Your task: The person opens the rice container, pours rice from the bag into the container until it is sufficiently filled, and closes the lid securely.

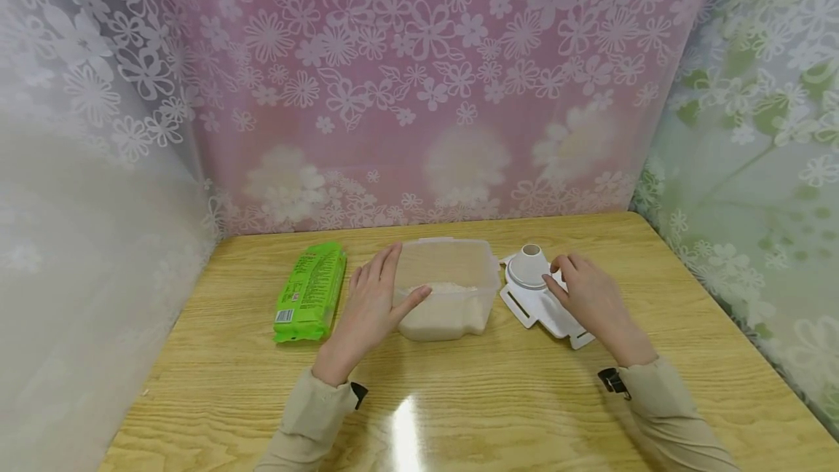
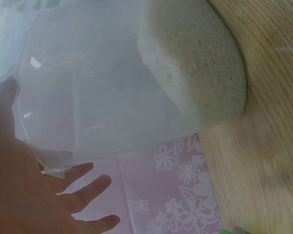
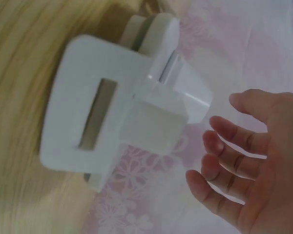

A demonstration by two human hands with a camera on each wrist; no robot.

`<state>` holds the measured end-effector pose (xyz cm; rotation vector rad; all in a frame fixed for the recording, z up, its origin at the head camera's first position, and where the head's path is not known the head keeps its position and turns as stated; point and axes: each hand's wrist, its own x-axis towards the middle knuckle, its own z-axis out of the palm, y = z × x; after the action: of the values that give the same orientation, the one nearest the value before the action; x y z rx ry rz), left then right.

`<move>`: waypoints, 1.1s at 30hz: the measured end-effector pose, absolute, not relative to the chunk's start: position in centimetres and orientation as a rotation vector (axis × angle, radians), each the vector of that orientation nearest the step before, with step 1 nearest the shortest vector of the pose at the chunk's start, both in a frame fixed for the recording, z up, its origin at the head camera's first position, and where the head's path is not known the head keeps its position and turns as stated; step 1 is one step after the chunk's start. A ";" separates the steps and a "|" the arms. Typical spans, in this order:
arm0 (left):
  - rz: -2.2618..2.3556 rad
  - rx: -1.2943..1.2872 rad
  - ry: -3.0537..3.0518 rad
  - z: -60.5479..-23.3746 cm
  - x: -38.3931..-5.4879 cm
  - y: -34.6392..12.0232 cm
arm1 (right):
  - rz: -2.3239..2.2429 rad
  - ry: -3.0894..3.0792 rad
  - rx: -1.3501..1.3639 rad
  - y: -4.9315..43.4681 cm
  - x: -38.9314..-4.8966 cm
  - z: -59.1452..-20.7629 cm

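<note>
A clear plastic container (image 1: 448, 315) partly filled with white rice (image 2: 195, 63) stands at the middle of the table. My left hand (image 1: 370, 301) is at its left side by the rim, thumb across the front and fingers spread fairly straight. In the left wrist view the thumb meets the rim; the other fingers extend past the far edge. To the right lies a white lid (image 1: 547, 308) with slotted side flaps and a cone-shaped spout (image 1: 529, 266). Close to the spout is my right hand (image 1: 590, 297), its fingers loosely bent, with a gap between them and the spout in the right wrist view.
A bright green printed packet (image 1: 310, 293) lies left of the container. The wooden table (image 1: 491, 414) ends at a pink floral curtain (image 1: 426, 93) behind, with more curtains on the left and right.
</note>
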<state>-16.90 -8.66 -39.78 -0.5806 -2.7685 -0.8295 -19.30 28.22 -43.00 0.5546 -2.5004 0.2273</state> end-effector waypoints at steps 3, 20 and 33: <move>-0.824 -0.580 -2.773 -39.8 -17.0 -8.6 | 0.201 -2.551 0.538 28.6 -19.2 -43.3; -0.835 -0.580 -2.771 -39.8 -17.1 -8.7 | 0.124 -2.846 0.460 29.6 -18.9 -44.1; -0.836 -0.588 -2.770 -39.9 -17.0 -8.8 | -0.006 -2.679 0.458 29.6 -19.1 -44.7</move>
<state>-17.02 -8.76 -39.95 -0.5881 -2.7705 -0.8358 -19.07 29.63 -44.73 0.4577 -2.6786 -0.0055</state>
